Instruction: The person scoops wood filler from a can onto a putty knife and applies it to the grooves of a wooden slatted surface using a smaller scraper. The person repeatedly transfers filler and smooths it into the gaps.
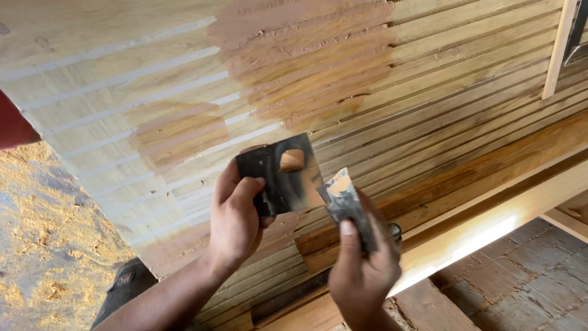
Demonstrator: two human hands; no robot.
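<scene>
My left hand (236, 217) grips a dark flat metal scraper plate (283, 175) with a dab of brown filler paste (291, 160) on it. My right hand (362, 263) holds a narrow putty knife (346, 205), its blade tip smeared with the same tan paste and touching the plate's right edge. Both are held just above a grooved wooden panel (429, 92), which carries brown patches of filler (306, 55) spread over its grooves.
A pale wooden beam (490, 227) runs under the panel's lower edge. Sawdust-covered ground (49, 245) lies at the left, brick paving (527, 276) at the lower right. A red object (12, 125) juts in at the left edge. A thin wooden strip (558, 49) stands at the top right.
</scene>
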